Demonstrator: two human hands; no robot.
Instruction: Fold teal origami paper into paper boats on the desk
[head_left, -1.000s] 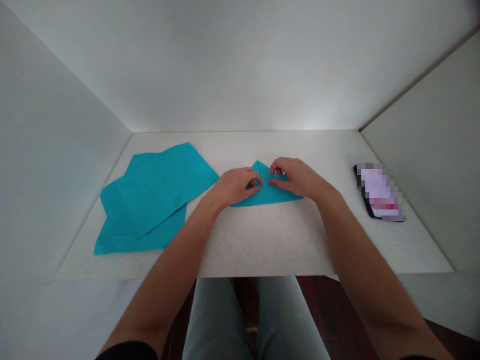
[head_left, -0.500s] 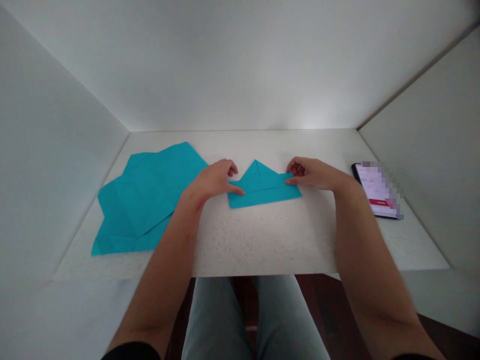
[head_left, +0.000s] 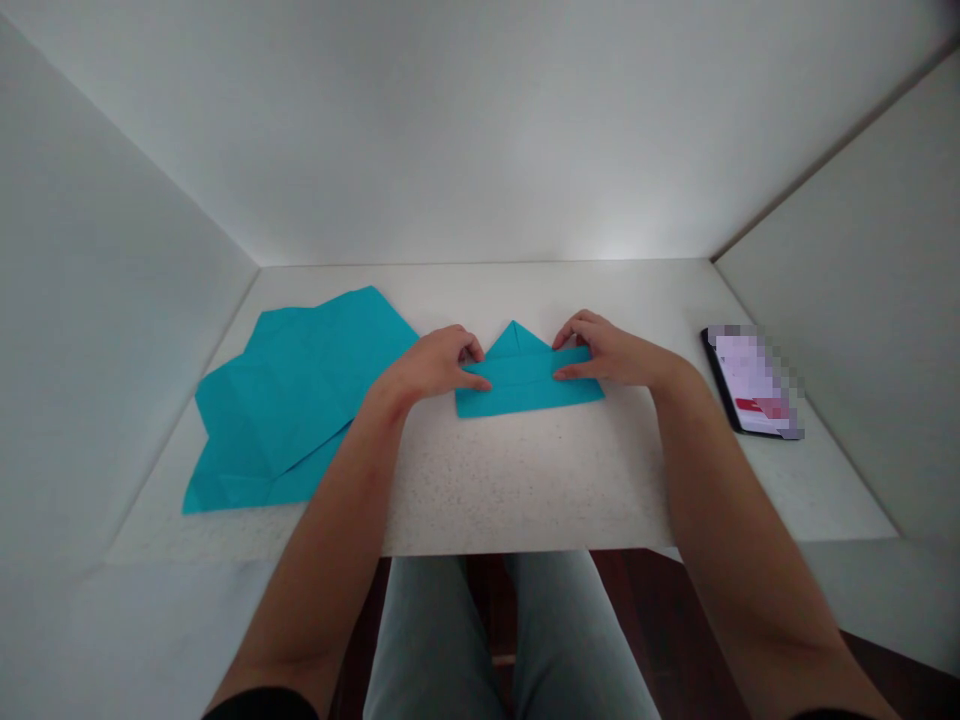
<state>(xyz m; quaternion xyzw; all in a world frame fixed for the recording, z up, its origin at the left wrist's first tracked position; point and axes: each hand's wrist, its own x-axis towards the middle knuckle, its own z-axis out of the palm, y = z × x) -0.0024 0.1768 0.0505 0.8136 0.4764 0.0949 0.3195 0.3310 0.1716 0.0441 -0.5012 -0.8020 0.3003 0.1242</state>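
Observation:
A folded sheet of turquoise paper (head_left: 521, 395) lies on the white table, a long band with a pointed triangle rising from its far edge. My left hand (head_left: 435, 365) grips its left end, thumb on top of the band and fingers curled at the far edge. At the right end, my right hand (head_left: 615, 352) holds the paper in the same way, thumb lying along the band and fingertips beside the triangle's base. The tips of some fingers are hidden.
Large creased turquoise paper (head_left: 300, 390) lies on the left of the table (head_left: 525, 490), partly behind my left forearm. A phone (head_left: 750, 385) with a lit, partly blurred screen rests at the right. White walls enclose the table's back and sides.
My right hand has shifted left along the paper, its fingers now close to the triangle. The band's far edge now lies straighter across the triangle's base. My left hand has barely moved.

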